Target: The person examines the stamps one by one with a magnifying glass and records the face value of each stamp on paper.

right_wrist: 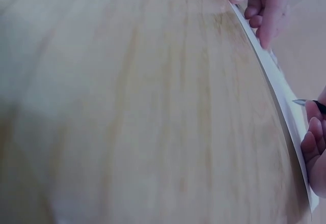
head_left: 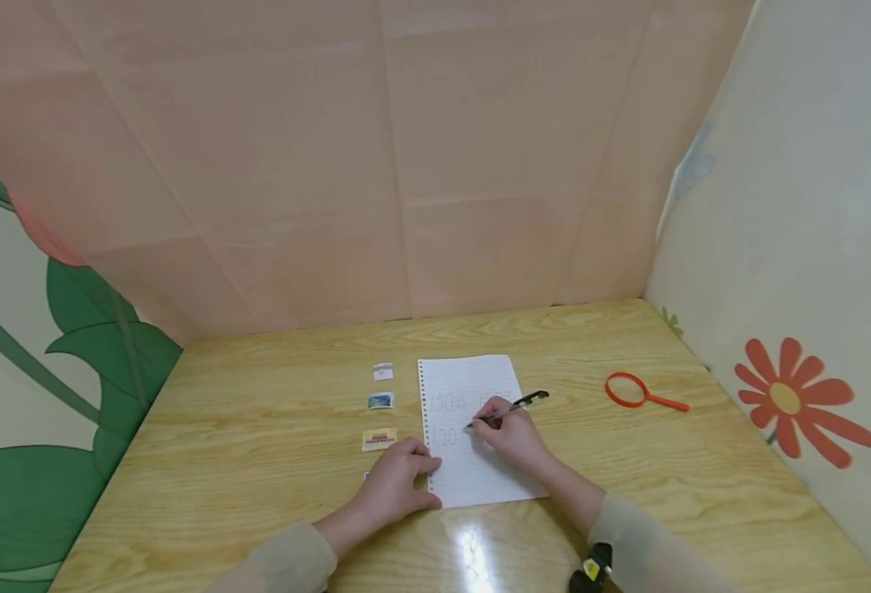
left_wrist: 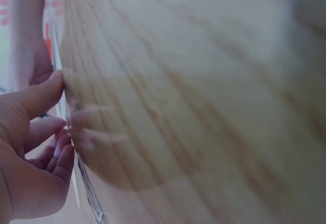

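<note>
A black pen is gripped by the right hand, its tip pointed down at a lined sheet just right of a lower row of handwriting; whether the paper is touched by the tip cannot be told. The sheet is laid on the tabletop, well apart from the left and right edges, with its punched margin turned toward the left edge. That margin is steadied near its lower corner by the left hand, whose fingers are relaxed and clasped around nothing. Beside the margin, small printed pieces are lined up in a column, the nearest mostly hidden by the left hand. A red magnifying glass is set toward the tabletop's right edge, its handle pointed that way.
</note>
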Demonstrator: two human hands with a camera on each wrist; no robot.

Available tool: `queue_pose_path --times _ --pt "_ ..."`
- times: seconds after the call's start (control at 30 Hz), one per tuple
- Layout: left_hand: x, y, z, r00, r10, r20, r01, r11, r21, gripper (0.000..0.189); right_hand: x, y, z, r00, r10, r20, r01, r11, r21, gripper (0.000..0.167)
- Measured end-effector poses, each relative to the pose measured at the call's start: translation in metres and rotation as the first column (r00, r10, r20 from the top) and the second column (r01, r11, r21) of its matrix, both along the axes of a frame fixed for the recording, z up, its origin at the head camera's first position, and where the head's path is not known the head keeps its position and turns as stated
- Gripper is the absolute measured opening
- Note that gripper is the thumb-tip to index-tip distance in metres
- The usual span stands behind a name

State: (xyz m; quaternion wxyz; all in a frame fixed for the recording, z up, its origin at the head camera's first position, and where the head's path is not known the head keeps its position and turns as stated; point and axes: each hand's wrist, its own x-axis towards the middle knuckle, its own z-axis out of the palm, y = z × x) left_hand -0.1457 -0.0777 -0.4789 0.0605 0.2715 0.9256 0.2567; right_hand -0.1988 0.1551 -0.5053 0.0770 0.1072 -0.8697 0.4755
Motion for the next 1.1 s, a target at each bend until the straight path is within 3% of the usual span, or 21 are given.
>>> queue_pose_path --times 0.23,0.77,1.1 --pt "-0.0003 -0.0002 -0.0010 1.000 0.009 0.005 -0.009 1.000 0.008 0.055 -0.0014 -0.0016 -0.0023 0.999 0.003 0.040 -0.004 1.000 0.007 0.009" --pt "-0.0015 -0.0004 -0.0013 1.000 -0.004 -0.003 0.004 1.000 -0.004 0.056 -0.0001 -0.0076 -0.0021 0.999 0.002 -0.038 0.001 0.997 0.081 0.010" --pt "-0.0005 0.0001 0.0011 1.000 -0.007 0.002 0.007 1.000 -0.011 0.056 -0.0002 -0.0055 -0.0017 1.000 0.002 -0.020 -0.001 0.998 0.055 0.006"
